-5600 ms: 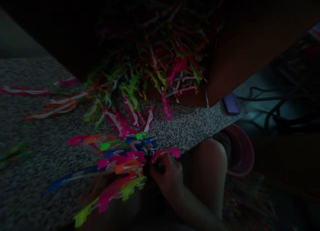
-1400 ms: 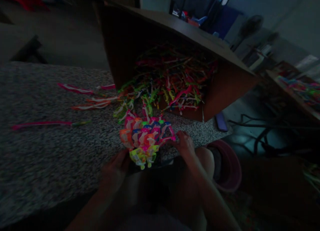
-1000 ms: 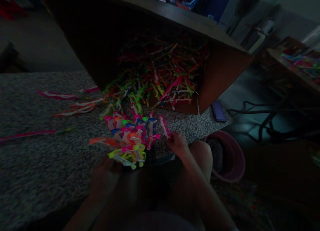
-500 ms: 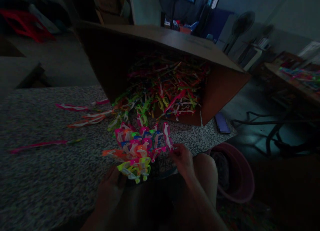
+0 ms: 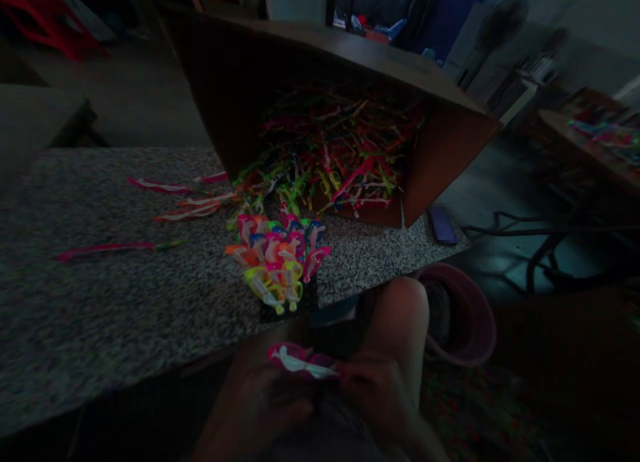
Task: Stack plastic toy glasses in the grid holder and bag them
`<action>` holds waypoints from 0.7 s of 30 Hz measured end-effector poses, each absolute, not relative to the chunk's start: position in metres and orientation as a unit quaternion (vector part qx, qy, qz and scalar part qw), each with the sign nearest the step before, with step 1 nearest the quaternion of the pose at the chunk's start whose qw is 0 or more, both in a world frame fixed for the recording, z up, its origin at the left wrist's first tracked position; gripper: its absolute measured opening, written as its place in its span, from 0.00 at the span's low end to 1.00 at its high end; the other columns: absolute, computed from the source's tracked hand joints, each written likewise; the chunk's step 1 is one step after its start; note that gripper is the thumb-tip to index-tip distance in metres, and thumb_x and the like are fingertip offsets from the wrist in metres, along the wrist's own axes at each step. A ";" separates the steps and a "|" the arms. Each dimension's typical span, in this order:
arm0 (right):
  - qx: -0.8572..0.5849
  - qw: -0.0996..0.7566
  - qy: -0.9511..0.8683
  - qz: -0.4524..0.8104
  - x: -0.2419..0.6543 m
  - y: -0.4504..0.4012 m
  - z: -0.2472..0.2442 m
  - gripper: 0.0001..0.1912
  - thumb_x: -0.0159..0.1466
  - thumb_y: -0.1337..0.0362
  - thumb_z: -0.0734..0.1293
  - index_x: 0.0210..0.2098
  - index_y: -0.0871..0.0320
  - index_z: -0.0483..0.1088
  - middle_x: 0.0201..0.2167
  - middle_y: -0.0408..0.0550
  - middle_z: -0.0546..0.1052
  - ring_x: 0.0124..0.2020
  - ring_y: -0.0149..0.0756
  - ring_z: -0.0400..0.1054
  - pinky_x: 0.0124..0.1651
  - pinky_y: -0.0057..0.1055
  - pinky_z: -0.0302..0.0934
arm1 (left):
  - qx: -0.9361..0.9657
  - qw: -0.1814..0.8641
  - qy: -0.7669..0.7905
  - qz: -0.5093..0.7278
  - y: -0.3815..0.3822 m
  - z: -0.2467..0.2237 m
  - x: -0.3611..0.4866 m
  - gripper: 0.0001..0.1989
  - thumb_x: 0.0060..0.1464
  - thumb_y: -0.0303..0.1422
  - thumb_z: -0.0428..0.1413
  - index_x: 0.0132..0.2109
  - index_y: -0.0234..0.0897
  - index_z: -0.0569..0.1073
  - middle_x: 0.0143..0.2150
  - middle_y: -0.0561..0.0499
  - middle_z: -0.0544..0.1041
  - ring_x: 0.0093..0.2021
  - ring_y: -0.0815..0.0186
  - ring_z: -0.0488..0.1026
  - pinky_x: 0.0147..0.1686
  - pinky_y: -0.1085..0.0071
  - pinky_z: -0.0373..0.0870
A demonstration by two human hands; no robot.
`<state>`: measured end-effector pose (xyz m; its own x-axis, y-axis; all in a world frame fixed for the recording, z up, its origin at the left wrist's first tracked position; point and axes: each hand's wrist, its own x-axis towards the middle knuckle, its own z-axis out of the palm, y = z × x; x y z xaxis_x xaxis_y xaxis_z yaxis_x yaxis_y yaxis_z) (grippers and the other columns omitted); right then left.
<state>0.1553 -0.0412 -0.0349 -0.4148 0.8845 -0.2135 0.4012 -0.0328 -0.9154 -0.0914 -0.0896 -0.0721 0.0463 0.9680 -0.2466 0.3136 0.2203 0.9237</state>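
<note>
Low in front of my lap, my right hand [image 5: 377, 382] pinches the right end of a pink plastic piece with a white strip [image 5: 303, 363]; its exact kind is hard to make out. My left hand [image 5: 265, 395] is at the piece's left end, thumb held apart below it. Its other fingers are partly hidden and dim. Just beyond my hands, a bundle of similar plastic pieces [image 5: 275, 249] in pink, orange, blue, green and yellow sits at the speckled table's [image 5: 200, 295] near edge. Behind it, a cardboard box [image 5: 445, 155] on its side holds a heap of thin colourful pieces [image 5: 335, 149].
Several loose pink and orange pieces [image 5: 107, 250] lie on the table's left part. A phone-like blurred object [image 5: 441, 225] rests near its right corner. A pink bucket [image 5: 483, 322] stands beside my knee [image 5: 403, 309]. Fans and another table [image 5: 575, 135] are farther back.
My right hand has brought the pink piece from beside the bundle down toward my lap. My left hand has left the bundle and come to the piece. The view has tilted downward.
</note>
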 end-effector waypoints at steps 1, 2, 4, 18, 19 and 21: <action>-0.489 0.219 -0.644 0.546 0.146 -0.048 -0.043 0.10 0.57 0.61 0.69 0.39 0.54 0.78 0.34 0.47 0.77 0.36 0.33 0.71 0.36 0.24 0.63 | 0.509 0.518 0.606 0.324 -0.091 -0.072 -0.084 0.23 0.44 0.48 0.59 0.44 0.37 0.77 0.41 0.44 0.79 0.41 0.57 0.77 0.41 0.67 0.75; -0.495 0.220 -0.614 0.574 0.138 -0.055 -0.050 0.13 0.56 0.61 0.70 0.40 0.55 0.77 0.34 0.47 0.77 0.35 0.32 0.71 0.36 0.24 0.63 | 0.484 0.530 0.619 0.320 -0.092 -0.071 -0.078 0.22 0.46 0.47 0.59 0.43 0.36 0.78 0.40 0.44 0.79 0.41 0.57 0.77 0.42 0.67 0.75; -0.505 0.232 -0.522 0.647 0.125 -0.068 -0.062 0.17 0.54 0.60 0.71 0.42 0.58 0.75 0.33 0.47 0.77 0.32 0.32 0.70 0.34 0.24 0.63 | 0.422 0.541 0.650 0.326 -0.097 -0.070 -0.071 0.20 0.48 0.46 0.58 0.42 0.35 0.78 0.39 0.45 0.80 0.41 0.58 0.77 0.44 0.67 0.74; -0.495 0.177 -0.519 0.674 0.029 -0.076 -0.099 0.22 0.51 0.49 0.69 0.31 0.65 0.76 0.21 0.47 0.73 0.20 0.30 0.66 0.25 0.24 0.59 | 0.315 0.247 0.755 0.520 -0.196 -0.068 -0.120 0.15 0.46 0.44 0.58 0.37 0.41 0.79 0.41 0.49 0.79 0.42 0.57 0.77 0.45 0.65 0.75; -0.488 0.162 -0.517 0.684 0.014 -0.075 -0.105 0.23 0.51 0.48 0.69 0.30 0.65 0.75 0.21 0.47 0.73 0.20 0.30 0.66 0.25 0.25 0.60 | 0.291 0.223 0.764 0.532 -0.202 -0.064 -0.131 0.15 0.46 0.44 0.58 0.38 0.41 0.79 0.42 0.50 0.79 0.43 0.57 0.77 0.47 0.64 0.74; -0.451 0.102 -0.535 0.707 -0.022 -0.076 -0.115 0.21 0.48 0.50 0.71 0.28 0.65 0.73 0.21 0.46 0.72 0.21 0.30 0.66 0.27 0.25 0.61 | 0.242 0.211 0.784 0.531 -0.211 -0.054 -0.155 0.15 0.47 0.44 0.58 0.39 0.41 0.78 0.41 0.50 0.79 0.44 0.58 0.76 0.47 0.63 0.74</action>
<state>-0.0217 -0.0757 -0.1154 -0.5716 0.6274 -0.5288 0.3379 -0.4073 -0.8485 -0.1555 -0.2108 -0.0541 -0.7939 0.6035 -0.0740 0.1559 0.3197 0.9346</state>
